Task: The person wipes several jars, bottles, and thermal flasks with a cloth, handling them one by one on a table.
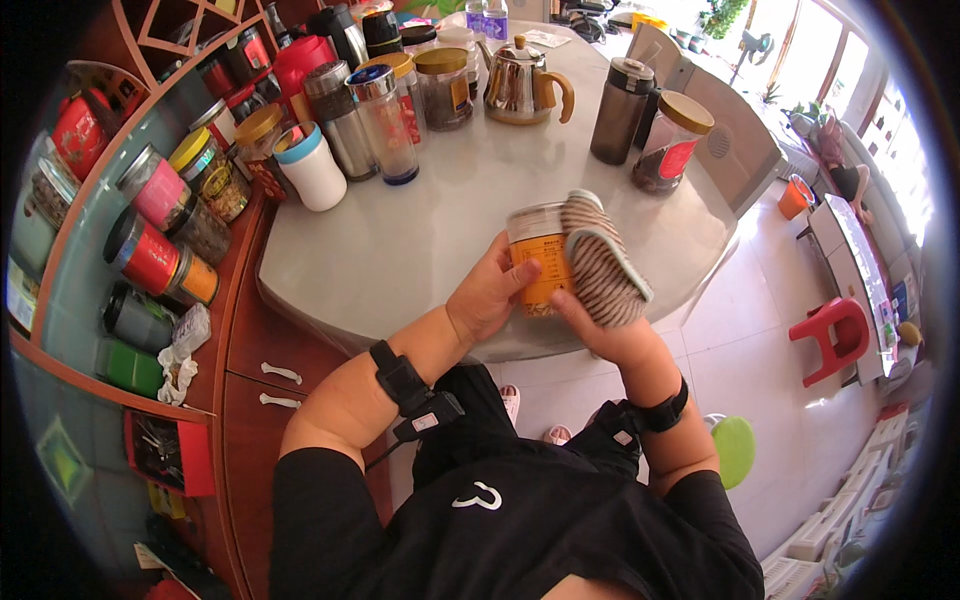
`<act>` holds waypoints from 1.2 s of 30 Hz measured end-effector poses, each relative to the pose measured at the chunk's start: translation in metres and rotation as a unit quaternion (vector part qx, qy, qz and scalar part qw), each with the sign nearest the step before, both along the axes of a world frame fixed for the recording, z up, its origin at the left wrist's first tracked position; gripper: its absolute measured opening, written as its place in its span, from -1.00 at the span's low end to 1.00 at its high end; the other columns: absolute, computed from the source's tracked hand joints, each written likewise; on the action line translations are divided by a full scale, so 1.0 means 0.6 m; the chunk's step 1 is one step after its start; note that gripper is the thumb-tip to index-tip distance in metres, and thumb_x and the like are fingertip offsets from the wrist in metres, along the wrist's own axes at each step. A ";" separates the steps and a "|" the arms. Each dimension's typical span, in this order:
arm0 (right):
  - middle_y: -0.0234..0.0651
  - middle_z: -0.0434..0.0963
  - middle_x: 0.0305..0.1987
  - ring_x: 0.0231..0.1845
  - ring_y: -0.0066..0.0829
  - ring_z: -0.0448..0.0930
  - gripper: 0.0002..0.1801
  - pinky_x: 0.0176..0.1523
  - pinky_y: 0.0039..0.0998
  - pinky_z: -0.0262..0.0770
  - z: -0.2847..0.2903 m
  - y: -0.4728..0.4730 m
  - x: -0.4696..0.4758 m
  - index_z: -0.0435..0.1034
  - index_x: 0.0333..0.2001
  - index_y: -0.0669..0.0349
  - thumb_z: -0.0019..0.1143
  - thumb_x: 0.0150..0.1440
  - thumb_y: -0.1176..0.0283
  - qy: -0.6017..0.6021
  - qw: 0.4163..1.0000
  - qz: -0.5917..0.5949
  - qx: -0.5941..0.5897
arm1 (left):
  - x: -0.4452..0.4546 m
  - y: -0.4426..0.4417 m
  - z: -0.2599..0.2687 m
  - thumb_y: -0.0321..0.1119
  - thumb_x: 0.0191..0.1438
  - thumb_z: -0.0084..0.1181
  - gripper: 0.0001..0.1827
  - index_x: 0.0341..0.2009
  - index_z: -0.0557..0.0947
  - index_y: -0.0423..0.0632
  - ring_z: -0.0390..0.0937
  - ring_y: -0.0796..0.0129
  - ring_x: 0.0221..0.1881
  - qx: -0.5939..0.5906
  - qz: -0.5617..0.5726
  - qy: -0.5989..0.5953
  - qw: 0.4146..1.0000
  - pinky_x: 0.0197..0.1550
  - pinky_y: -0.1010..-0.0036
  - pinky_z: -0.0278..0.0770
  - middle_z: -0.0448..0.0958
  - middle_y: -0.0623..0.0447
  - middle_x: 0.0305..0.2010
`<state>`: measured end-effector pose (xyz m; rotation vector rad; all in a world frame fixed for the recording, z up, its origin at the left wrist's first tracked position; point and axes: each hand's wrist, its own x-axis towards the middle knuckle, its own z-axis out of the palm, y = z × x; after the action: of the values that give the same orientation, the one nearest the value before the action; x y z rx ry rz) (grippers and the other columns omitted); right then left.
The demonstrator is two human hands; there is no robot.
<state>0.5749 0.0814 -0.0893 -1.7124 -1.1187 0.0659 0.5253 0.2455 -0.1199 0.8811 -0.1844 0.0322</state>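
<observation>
My left hand [491, 289] grips a clear jar [541, 259] around its left side, thumb across the front. An orange label with writing covers much of the jar, and some pale contents show at its bottom. A brown-and-white striped cloth [606, 262] with a pale edging lies over my right hand [611, 330] and against the jar's right side. The cloth hides most of my right fingers, while the thumb shows near the jar's lower edge. Both hands are above the near edge of the grey table [450, 247]. The jar's rim is partly covered by the cloth.
Farther back on the table stand a steel kettle [519, 86], a gold-lidded jar [673, 142], a grey-brown bottle [621, 112] and a blue-rimmed tumbler [384, 124]. A white jar [311, 165] stands at the left. Cabinet shelves hold several jars. A red stool [832, 337] is on the floor; a person [844, 169] is beyond.
</observation>
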 end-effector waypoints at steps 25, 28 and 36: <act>-0.25 0.35 -0.03 0.01 -0.44 0.32 -0.50 0.09 -0.44 0.23 -0.051 -0.010 -0.003 0.13 0.05 0.36 0.02 0.04 0.44 0.188 0.973 0.015 0.130 | -0.004 0.008 -0.003 -0.24 -0.11 0.23 -0.13 0.17 -0.03 -0.13 0.08 0.36 0.17 0.048 -0.004 -0.039 0.998 0.22 0.44 -0.04 0.16 0.03 0.13; -0.24 0.34 -0.02 0.04 -0.40 0.30 -0.50 0.12 -0.43 0.19 -0.048 -0.008 0.000 0.13 0.05 0.36 0.02 0.04 0.44 0.196 0.972 -0.017 0.132 | -0.003 -0.001 -0.004 -0.16 -0.07 0.18 -0.14 0.17 -0.05 -0.13 0.09 0.36 0.16 0.106 0.075 -0.051 0.990 0.21 0.44 -0.01 0.16 0.03 0.12; -0.26 0.31 0.09 0.15 -0.20 0.23 -0.53 0.22 -0.17 0.02 -0.030 0.023 -0.016 0.26 0.02 0.02 0.06 -0.01 0.24 -0.318 0.946 -0.019 -0.064 | 0.005 0.015 -0.009 0.00 0.03 0.00 -0.37 0.08 0.24 -0.16 0.28 0.39 0.05 0.105 0.040 -0.033 0.993 0.11 0.45 0.19 0.36 0.04 0.00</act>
<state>0.5654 0.0955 -0.1076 -1.9299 -1.5723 -0.4812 0.5286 0.2544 -0.1254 1.0980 -0.2162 0.1191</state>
